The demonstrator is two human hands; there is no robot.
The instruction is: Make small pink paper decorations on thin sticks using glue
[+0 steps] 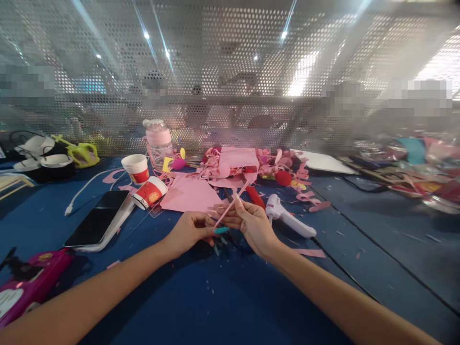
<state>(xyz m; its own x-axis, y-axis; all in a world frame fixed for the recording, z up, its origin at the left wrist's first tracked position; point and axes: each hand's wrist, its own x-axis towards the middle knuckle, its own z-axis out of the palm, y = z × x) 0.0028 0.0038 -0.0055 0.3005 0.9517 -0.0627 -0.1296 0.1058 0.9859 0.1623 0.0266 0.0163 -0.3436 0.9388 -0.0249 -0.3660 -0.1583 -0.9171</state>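
A narrow pink strip (227, 212), probably paper, slants between my hands over the middle of the blue table. My left hand (190, 233) is closed, its fingers pinching the strip's lower end. A small teal piece (222, 230) shows at its thumb tip; its kind is unclear. My right hand (253, 226) pinches the strip higher up between thumb and fingers, the other fingers stretched behind it. Just right of this hand lies a white glue gun (291, 218). Behind my hands are a pink sheet (190, 191) and a red-handled tool (256, 197), its far end partly covered.
Pink paper scraps (276, 165) pile up at the back. Two paper cups, one upright (135, 167) and one tipped (150, 192), stand left, near a phone (98, 218) and a bottle (158, 141). A magenta device (39, 275) sits front left. A perforated metal screen (230, 67) rises behind.
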